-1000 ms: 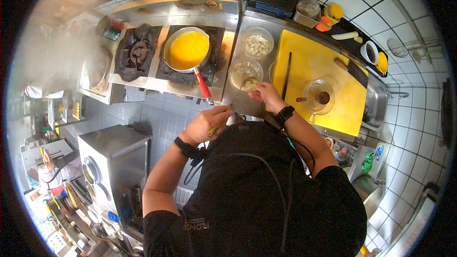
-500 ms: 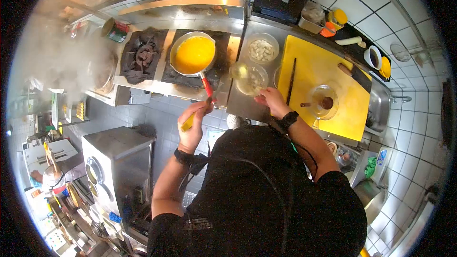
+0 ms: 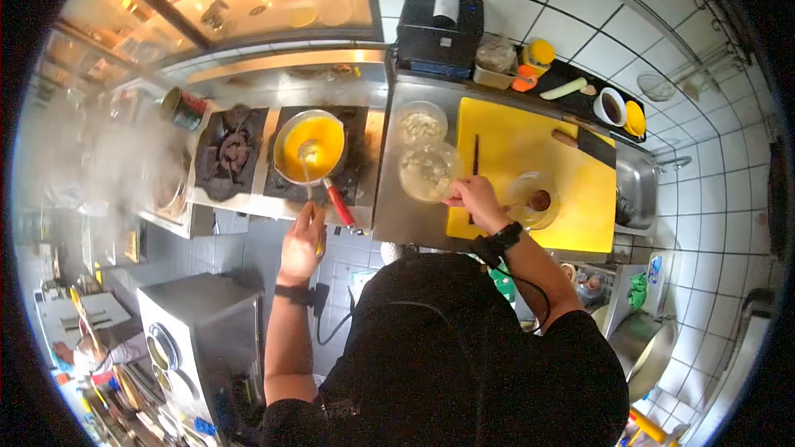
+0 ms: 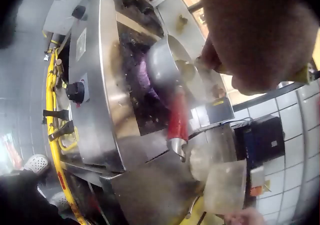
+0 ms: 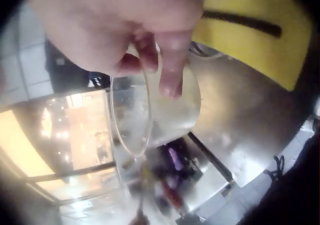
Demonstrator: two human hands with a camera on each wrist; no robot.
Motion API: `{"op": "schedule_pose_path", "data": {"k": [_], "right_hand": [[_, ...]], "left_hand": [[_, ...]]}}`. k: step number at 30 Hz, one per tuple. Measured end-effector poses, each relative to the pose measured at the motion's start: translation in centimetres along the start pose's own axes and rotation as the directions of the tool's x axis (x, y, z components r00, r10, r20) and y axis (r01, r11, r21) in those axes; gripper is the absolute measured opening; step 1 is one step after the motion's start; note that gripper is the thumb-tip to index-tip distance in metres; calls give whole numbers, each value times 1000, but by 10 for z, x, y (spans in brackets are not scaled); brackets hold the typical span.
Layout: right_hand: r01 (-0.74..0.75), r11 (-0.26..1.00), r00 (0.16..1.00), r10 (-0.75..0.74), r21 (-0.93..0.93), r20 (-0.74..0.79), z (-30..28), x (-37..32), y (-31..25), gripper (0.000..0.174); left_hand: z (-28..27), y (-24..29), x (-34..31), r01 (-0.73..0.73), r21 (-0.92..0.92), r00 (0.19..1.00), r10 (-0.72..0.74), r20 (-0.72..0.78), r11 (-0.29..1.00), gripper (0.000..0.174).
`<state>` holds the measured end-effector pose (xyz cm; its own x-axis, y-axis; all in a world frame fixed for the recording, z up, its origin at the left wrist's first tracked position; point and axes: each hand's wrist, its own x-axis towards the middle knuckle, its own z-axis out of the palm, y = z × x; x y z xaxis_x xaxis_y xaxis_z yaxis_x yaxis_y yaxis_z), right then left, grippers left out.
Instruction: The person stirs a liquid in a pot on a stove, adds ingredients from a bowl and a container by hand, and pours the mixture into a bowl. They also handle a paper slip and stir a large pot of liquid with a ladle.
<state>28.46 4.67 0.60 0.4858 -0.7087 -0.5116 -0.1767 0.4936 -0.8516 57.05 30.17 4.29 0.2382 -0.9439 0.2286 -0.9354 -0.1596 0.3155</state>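
In the head view, my left hand [image 3: 302,244] grips a long-handled spoon [image 3: 307,172], its head in the yellow liquid [image 3: 325,134] of a red-handled pan [image 3: 279,167]. My right hand [image 3: 479,201] pinches the near right rim of a clear bowl [image 3: 426,174] with pale contents. The right wrist view shows that hand [image 5: 135,20] with its fingers over the bowl's rim, the bowl [image 5: 175,117] tilted in that view. A second bowl [image 3: 421,122] of pale pieces stands behind. In the left wrist view, a purple flame [image 4: 144,76] burns under the pan [image 4: 162,67]; my left hand [image 4: 260,35] is above.
Right of the bowls lies a yellow board [image 3: 580,228] with a dark stick [image 3: 476,153], a knife [image 3: 595,147] and a bowl containing something brown [image 3: 539,200]. A sink [image 3: 636,167] is beyond. Left of the pan is another burner [image 3: 232,153]; steam rises farther left.
The spoon has gone from the near clear bowl leftward to the pan, carried by my left hand. My right hand stays at the bowl's rim. The head view has shifted, showing more of the back wall.
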Motion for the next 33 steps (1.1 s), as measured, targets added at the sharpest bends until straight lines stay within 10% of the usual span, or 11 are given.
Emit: {"op": "schedule_pose_path", "data": {"k": [9,14,17,19,25,28,33], "right_hand": [[117,986,932,-150,-116,-329,-138,31,-33,34],[48,933,948,-155,-357,-278,-206,80,-9,25],[-80,914,902,-103,-397,-419,-212,94,-8,37],[-266,396,922,-163,-879,-352,-215,84,-34,40],[112,82,620,-785,-990,5,-169,63,-93,29],[395,343,634,-773,-852,-17,-118,61,-147,24],[559,56,401,-892,-828,211,-76,102,-213,25]], "left_hand": [[-2,-2,4,-24,-19,997,22,-78,1000,36],[-22,18,22,257,-291,882,-347,-320,921,19],[22,-19,21,373,-770,682,-716,-150,518,22],[28,-23,27,371,-778,659,-734,-164,507,21],[10,-9,29,334,-594,689,-620,-376,732,19],[33,-24,28,388,-441,752,-555,-356,809,17],[2,12,44,295,-295,840,-394,-374,909,20]]}}
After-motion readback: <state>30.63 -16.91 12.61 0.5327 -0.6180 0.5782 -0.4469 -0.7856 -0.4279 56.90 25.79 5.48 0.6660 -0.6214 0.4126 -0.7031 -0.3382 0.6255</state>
